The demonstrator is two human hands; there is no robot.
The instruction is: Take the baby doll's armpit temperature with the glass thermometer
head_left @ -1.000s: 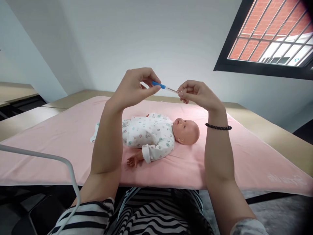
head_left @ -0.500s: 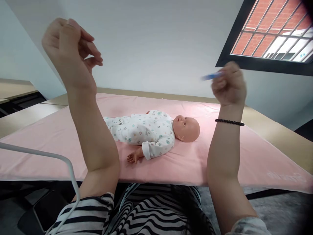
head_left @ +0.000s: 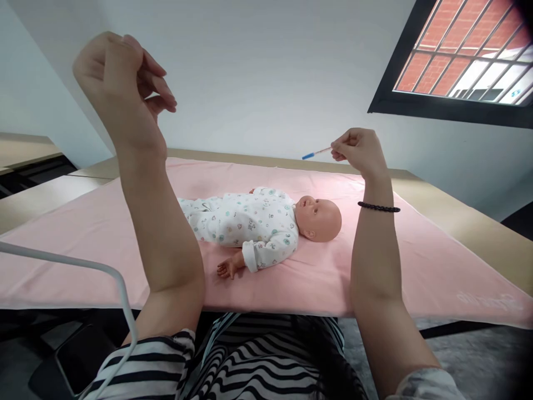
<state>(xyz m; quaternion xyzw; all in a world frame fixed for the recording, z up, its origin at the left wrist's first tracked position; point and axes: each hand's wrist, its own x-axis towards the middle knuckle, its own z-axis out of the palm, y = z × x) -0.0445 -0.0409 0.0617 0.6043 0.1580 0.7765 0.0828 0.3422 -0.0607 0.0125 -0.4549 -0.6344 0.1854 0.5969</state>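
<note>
My right hand pinches a thin stick with a blue end, which looks like a thermometer. It is held in the air above the far side of the pink sheet, its blue end pointing left and slightly down. Raised at the upper left, my left hand has its fingers loosely bent and apart, with nothing visible in them. Between my forearms a baby doll in a white patterned suit lies on its back, head to the right. My left forearm hides its feet. Neither hand touches the doll.
The pink sheet covers a wooden table whose far edge runs along the wall. A grey cable crosses the lower left in front of the sheet. A barred window is at the upper right; a dark chair stands at the lower left.
My right hand has moved left and a little down with the thermometer, whose thin shaft now shows. My left hand has barely shifted. The doll lies as before.
</note>
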